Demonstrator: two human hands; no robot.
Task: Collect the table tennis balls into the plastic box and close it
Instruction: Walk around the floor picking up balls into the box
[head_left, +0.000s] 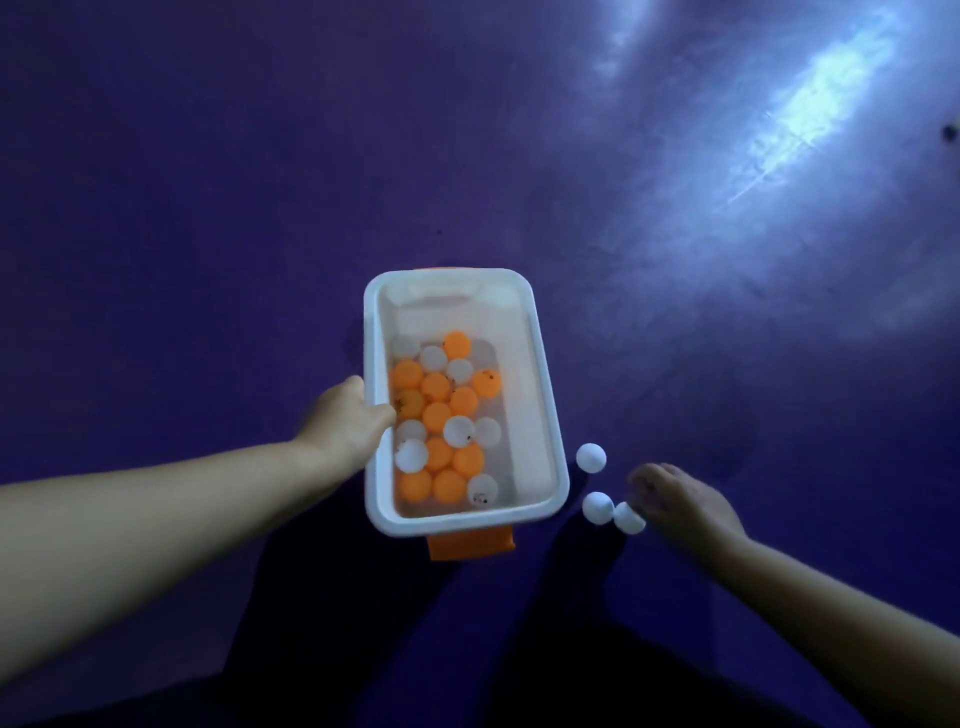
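Observation:
A white plastic box (540, 364) stands open on the purple floor, holding several orange and white table tennis balls (439, 415). My left hand (348, 421) grips the box's left rim, thumb over the edge. Three white balls lie on the floor right of the box: one (591, 457) by its near right corner, a second (597, 507) lower down, a third (628, 518) touching the fingertips of my right hand (680, 501). That hand is blurred, fingers spread over the floor, nothing held. An orange clasp (470, 543) sticks out under the box's near end.
The purple floor (208, 208) spreads all around, with bright light glare at the upper right. A small dark spot (949, 133) sits at the far right edge. Dark shadow covers the floor near me.

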